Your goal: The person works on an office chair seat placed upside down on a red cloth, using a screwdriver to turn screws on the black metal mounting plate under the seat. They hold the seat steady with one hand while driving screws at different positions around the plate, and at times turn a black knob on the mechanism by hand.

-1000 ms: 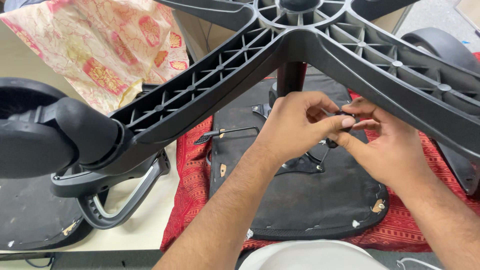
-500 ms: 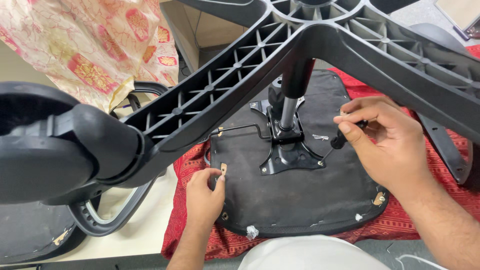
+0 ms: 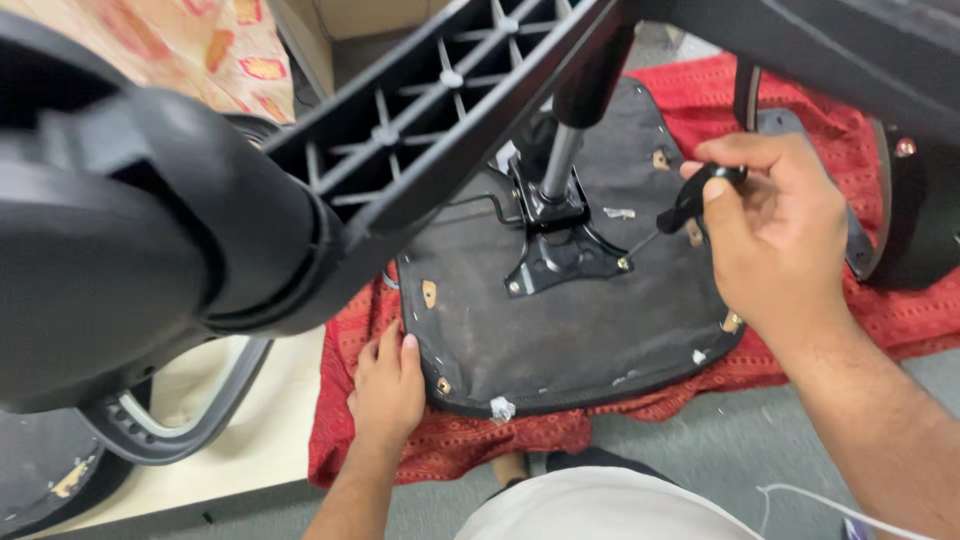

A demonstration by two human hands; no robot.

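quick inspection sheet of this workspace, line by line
surface: red patterned cloth on grey floor
job's things: upturned chair seat, black mount plate, gas column, star base, caster
clutter: loose armrest, floral fabric
grippers: left hand flat at the seat edge; right hand grips black lever handle
cables: white cord
surroundings: nothing seen

Caster wheel (image 3: 120,230) huge, blurry, cut off at left edge. Chair base (image 3: 450,110) hides seat's (image 3: 560,330) upper corner. Right hand (image 3: 775,240) covers lever (image 3: 690,200) tip.
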